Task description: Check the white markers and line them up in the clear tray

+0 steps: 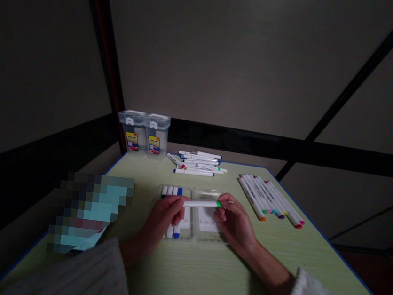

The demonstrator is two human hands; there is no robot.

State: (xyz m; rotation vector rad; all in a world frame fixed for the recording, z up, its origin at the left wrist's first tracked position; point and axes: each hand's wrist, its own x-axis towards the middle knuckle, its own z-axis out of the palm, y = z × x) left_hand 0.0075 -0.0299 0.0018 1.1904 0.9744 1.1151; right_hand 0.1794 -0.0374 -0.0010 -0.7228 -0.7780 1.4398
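Observation:
A white marker with a green end (201,204) is held level between my two hands. My left hand (163,215) pinches its plain white end, and my right hand (236,220) grips the green end. Below them an open clear plastic case (191,234) lies on the table. Its left half holds several white markers (174,192), one with blue ends, partly covered by my left hand. In the right half a white insert (207,219) shows, partly behind my right hand.
Several markers lie in a pile (200,163) at the back and in a slanted row (268,198) at the right. Two clear lidded boxes (144,134) stand at the back left. A pixelated turquoise item (94,214) is at the left of the green table (202,281).

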